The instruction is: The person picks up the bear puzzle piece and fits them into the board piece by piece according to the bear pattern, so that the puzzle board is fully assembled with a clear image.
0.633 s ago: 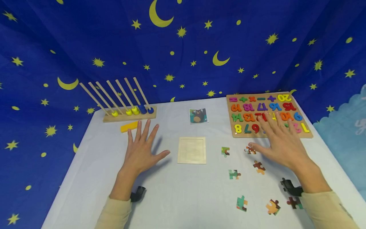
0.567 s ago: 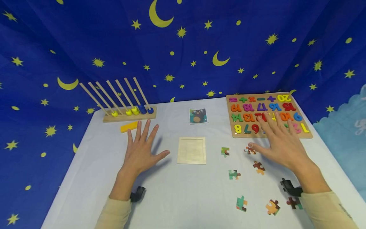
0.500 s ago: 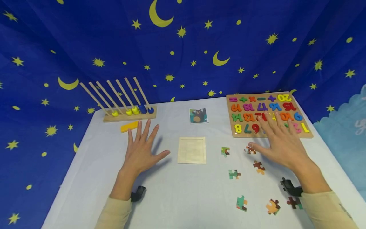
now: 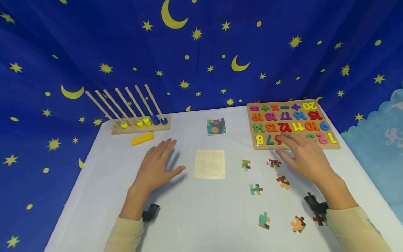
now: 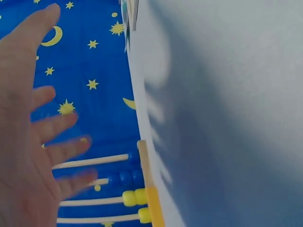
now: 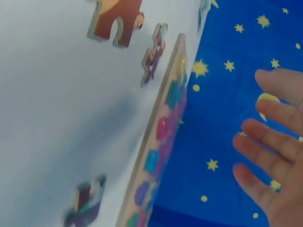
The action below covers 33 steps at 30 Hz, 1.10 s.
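Head cam: stray puzzle pcs (image 4: 282, 182) near R sleeve (image 4: 355, 231) = main snag risk

L hand (image 4: 155, 166) and R hand (image 4: 305, 155) both empty, fingers loose, thumbs apart. Pcs lie scattered R of the wooden tray (image 4: 209, 164), which sits between the hands. One pc is partly hidden by the R sleeve; if that forearm drops or sweeps, cuff or wrist cam (image 4: 316, 204) could drag it. R fingers overlap the number board (image 4: 264, 145); a clumsy press might jog numerals (image 4: 297, 126).

L wrist: nothing gripped; abacus (image 5: 146, 165) beyond. A careless forward swing could knock it over.

R wrist: fingers apart from the board edge. Low in frame, a blurred bit (image 6: 90, 208), prob. another pc, can't be sure; lowering the wrist unseen might shove it.
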Motion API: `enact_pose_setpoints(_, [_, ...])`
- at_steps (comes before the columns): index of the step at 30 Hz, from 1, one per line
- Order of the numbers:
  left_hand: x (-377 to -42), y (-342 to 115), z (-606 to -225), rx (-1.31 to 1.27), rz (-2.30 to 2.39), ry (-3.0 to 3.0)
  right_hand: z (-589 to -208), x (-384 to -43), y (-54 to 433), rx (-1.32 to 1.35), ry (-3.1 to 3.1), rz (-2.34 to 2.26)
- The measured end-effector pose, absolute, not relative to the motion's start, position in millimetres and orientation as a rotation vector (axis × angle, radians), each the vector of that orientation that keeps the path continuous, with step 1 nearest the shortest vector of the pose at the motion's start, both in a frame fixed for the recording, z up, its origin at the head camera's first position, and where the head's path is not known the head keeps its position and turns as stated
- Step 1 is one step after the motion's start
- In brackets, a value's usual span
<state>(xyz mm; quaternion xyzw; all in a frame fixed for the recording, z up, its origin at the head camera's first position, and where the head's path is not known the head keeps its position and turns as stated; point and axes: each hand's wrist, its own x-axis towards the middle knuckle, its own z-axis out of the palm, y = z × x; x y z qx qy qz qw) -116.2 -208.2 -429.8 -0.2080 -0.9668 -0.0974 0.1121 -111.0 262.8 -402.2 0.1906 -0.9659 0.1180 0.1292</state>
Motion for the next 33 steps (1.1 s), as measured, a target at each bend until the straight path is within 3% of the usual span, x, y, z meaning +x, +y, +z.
enact_pose_setpoints(11, [-132, -188, -452, -0.644, -0.867, -2.969, -417, -123, 235, 0.687, -3.035, 0.763])
enact_pose_setpoints(20, [-138, -179, -478, -0.827, -0.703, -3.055, -430, -131, 217, 0.802, -3.121, 0.847])
enact_pose_setpoints(33, [-138, -177, -481, -0.86, -0.559, -3.091, -440, -138, 197, 0.916, -3.142, 0.811])
